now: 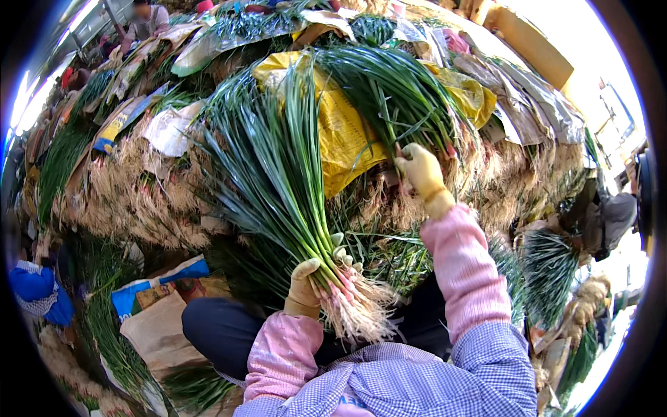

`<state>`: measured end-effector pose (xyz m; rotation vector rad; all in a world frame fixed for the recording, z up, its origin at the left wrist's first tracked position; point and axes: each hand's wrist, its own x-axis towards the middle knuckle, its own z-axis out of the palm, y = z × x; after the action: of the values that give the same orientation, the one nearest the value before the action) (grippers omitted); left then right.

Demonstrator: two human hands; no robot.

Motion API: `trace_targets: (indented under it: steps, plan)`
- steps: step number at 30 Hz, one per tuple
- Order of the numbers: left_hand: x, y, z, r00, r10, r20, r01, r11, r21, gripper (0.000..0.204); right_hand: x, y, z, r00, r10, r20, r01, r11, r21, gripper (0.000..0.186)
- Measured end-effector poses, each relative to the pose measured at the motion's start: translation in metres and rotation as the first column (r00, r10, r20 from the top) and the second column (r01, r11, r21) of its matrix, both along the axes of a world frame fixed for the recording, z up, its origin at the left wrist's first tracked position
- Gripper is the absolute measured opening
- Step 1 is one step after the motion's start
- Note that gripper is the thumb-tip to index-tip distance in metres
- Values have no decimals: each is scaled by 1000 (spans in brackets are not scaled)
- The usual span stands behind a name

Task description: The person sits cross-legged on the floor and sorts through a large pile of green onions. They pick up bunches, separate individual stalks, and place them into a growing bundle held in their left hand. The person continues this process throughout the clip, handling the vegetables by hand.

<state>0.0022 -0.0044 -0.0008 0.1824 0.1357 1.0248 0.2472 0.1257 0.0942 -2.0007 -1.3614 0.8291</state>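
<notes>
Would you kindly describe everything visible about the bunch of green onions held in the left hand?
The bunch of green onions has long, slender green leaves fanning up and leftward, pinkish-white stalks near the base, and pale, stringy roots at the bottom. It looks fresh. The gloved left hand grips it just above the roots, above the person's lap. Its leaves overlap the yellow sack on the pile behind.

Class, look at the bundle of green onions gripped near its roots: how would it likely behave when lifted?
The bundle of green onions probably flops and fans, since its long thin leaves already spread above the left hand. It likely feels top-heavy, being gripped low by the roots. Loose stalks might slip out.
</notes>
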Motion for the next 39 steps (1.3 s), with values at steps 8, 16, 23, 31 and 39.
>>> trace_targets:
  steps: [8, 16, 23, 31, 39]
  plan:
    - [-3, 10, -24, 981, -77, -176, 76, 997, -12, 49, -36, -115, -55, 755, 556, -347, -584, 811, 29, 24]
    - [3, 3, -13, 992, -45, -119, 34, 995, -94, 44, -90, -70, -101, 423, 228, -877, -346, 935, 76, 20]
    - [-7, 6, -35, 931, -168, -324, 148, 985, -88, 46, -96, -82, -134, 697, -6, -717, 42, 999, 32, 14]
    - [-3, 2, -29, 856, -214, -471, 192, 977, -95, 33, -86, -76, -91, 831, 231, -506, -210, 973, 99, 24]
    - [16, -10, -14, 975, 26, -221, -35, 999, -38, 42, -66, -72, -144, 241, -241, -940, 241, 953, -183, 12]
